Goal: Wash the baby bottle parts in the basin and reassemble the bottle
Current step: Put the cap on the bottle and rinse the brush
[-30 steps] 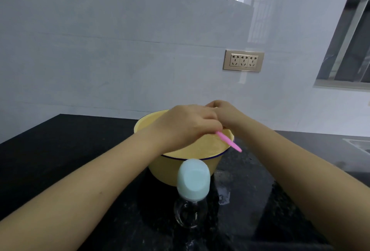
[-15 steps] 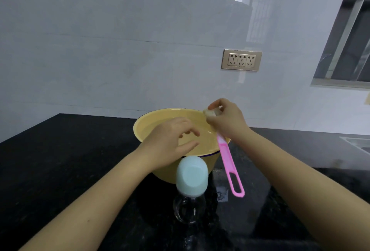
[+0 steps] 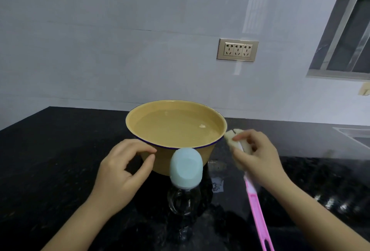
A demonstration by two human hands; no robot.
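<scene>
A yellow basin [image 3: 218,119] with a dark blue rim holds water in the middle of the black counter. Just in front of it stands the baby bottle [image 3: 185,200], a clear body under a pale blue cap [image 3: 186,170]. My left hand [image 3: 122,172] hovers left of the bottle near the basin's wall, fingers apart and holding nothing. My right hand [image 3: 258,158] sits to the right of the basin, gripping the sponge head of a bottle brush [image 3: 258,214]. Its pink handle points down toward me.
The black stone counter [image 3: 50,150] runs along a white tiled wall with a gold socket plate [image 3: 237,50]. A sink edge [image 3: 354,133] shows at the far right, below a window [image 3: 348,30]. A small wet patch [image 3: 217,183] lies right of the bottle.
Both hands have drawn back from over the basin. The left hand let go and came down left of the bottle. The right hand carried the brush out to the basin's right side.
</scene>
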